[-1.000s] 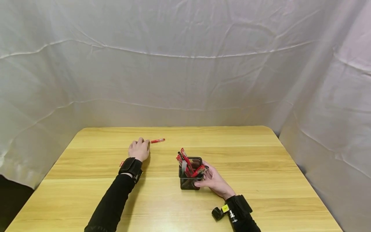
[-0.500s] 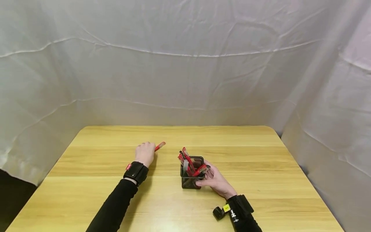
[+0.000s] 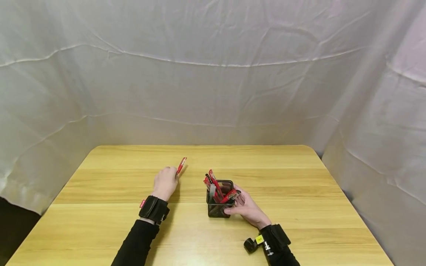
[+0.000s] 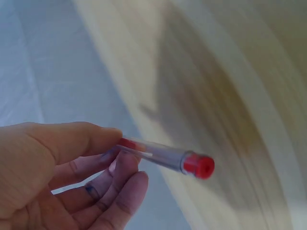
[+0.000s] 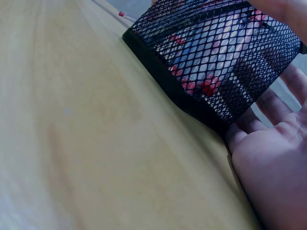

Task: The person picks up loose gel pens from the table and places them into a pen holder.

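Note:
My left hand (image 3: 165, 181) pinches a red pen (image 3: 181, 166) between thumb and fingers, left of the table's middle. In the left wrist view the pen (image 4: 168, 157) has a clear barrel and a red end that points away from the fingertips, over the wood. My right hand (image 3: 247, 207) grips the right side of a black mesh pen holder (image 3: 217, 210), thumb in front and fingers behind. Several red pens (image 3: 217, 186) and a grey item lean inside the holder. In the right wrist view the mesh holder (image 5: 192, 52) has its base on the tabletop, with red pen ends showing through the mesh.
The wooden table (image 3: 283, 173) has rounded far corners. A pale cloth curtain (image 3: 213, 92) hangs behind it and along both sides. Black straps with small devices sit on both wrists, and one black device (image 3: 250, 245) juts out beside the right wrist.
The left hand has taken hold of the red pen, which lay on the table, and turned it more upright. That hand has drawn slightly nearer. The right hand and holder stay put.

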### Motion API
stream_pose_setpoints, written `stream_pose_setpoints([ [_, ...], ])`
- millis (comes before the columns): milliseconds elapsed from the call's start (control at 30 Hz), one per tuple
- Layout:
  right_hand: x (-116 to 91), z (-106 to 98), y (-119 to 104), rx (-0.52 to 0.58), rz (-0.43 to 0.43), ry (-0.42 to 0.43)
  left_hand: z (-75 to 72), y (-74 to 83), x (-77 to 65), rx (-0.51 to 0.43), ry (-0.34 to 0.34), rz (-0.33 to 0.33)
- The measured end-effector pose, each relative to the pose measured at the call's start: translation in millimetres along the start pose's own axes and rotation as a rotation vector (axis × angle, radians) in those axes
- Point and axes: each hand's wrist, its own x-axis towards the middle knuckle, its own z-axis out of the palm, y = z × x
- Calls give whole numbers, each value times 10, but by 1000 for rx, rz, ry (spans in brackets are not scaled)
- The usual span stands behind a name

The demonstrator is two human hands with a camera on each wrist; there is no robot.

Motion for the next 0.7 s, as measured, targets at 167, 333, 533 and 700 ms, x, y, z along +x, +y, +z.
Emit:
stream_pose_setpoints([
  [167,-48,-3,-25,-10,128,61,-110,41,-79,-201,28,-28],
  [333,-38,-11,-20,15,119,44,-224,121,-153,-328,67,-15],
  [533,-55,-27,-5,-4,94,39,-315,254,-226,-450,150,40],
  [700,-68,-38,5,-12,61,24,-385,392,-271,-585,185,46],
])
